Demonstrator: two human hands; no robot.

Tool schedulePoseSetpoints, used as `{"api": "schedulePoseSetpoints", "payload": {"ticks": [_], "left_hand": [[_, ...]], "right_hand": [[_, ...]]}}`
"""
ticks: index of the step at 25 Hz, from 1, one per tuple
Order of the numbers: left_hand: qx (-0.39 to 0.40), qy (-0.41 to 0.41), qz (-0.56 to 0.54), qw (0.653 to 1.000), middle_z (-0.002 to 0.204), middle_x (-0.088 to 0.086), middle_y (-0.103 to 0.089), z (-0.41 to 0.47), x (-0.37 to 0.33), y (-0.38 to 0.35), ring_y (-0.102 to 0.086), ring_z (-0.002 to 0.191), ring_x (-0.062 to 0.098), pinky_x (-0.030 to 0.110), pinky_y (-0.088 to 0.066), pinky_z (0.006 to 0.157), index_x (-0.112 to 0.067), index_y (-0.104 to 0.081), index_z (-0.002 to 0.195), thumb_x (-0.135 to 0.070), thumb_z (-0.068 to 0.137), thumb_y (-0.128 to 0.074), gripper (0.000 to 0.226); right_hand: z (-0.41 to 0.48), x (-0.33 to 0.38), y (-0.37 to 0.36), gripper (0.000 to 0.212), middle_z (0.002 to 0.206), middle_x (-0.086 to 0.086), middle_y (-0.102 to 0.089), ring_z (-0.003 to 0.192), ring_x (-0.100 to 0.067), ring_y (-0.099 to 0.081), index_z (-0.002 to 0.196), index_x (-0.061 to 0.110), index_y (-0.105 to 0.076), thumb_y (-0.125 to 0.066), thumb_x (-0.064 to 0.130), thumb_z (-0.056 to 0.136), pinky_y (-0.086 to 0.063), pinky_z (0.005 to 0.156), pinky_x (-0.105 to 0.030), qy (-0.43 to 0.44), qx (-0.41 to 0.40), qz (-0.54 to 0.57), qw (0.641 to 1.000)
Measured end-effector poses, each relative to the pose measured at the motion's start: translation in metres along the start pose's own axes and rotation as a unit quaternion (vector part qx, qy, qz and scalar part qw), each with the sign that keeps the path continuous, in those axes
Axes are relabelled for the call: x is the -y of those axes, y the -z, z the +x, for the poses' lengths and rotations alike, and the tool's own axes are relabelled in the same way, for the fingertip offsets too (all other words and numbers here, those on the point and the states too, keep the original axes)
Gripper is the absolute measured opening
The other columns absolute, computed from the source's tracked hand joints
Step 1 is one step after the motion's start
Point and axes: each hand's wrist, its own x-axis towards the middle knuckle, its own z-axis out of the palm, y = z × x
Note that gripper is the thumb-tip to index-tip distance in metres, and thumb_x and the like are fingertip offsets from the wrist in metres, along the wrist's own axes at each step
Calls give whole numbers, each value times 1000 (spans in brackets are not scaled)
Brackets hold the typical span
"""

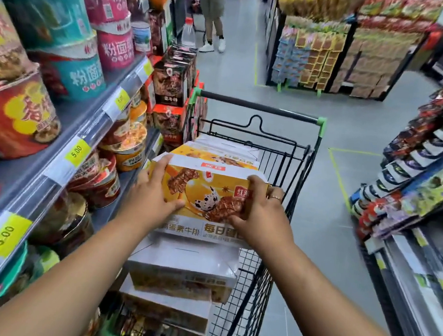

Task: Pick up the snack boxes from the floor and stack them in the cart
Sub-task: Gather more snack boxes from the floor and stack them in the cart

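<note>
head view.

item: box, orange and white, printed face being tilted toward the camera. it is being held over the near end of the cart, above a stack of like boxes. its lower edge is lying at the top of that stack, but whether it is touching cannot be told.

left hand: being wrapped round the left end of the box, fingers reaching over the far edge, thumb being pressed on the printed face.

right hand: being wrapped round the right end likewise, fingers curling over the top corner, thumb lying on the face. a ring is being worn.

key relation: the long axis of the box is lying left to right, across the cart, matching the boxes below. one hand is being set at each end, neither nearer than the other. the seat is lying straight below the fingers, with the back row just beyond. the coming move is therefore being judged a short lowering, far edge going against that row.

surroundings: shelf of cup noodles at the left, rack at the right, grey floor, a person standing far up the aisle.
</note>
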Motion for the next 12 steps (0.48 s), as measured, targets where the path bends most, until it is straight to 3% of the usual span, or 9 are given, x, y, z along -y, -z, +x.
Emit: {"api": "schedulePoseSetpoints", "payload": {"ticks": [6,12], "left_hand": [[-18,39,-5,999,149,11,-19,-13,-21,9,-41,130,35,48,-39,105,-45,-1,148,-36,71,-84,114],[-9,90,-6,996,159,3,5,-62,-39,16,-16,145,34,46,-28,113,-47,4,149,-42,70,-84,118]], "right_hand": [[7,-3,18,96,144,-15,-22,123,-36,-40,146,38,-10,-74,47,75,-46,95,-45,45,23,-30,998],[10,-12,41,103,147,-14,-19,133,-38,-26,147,39,-10,-76,55,70,-38,105,-47,152,40,-68,985]]}}
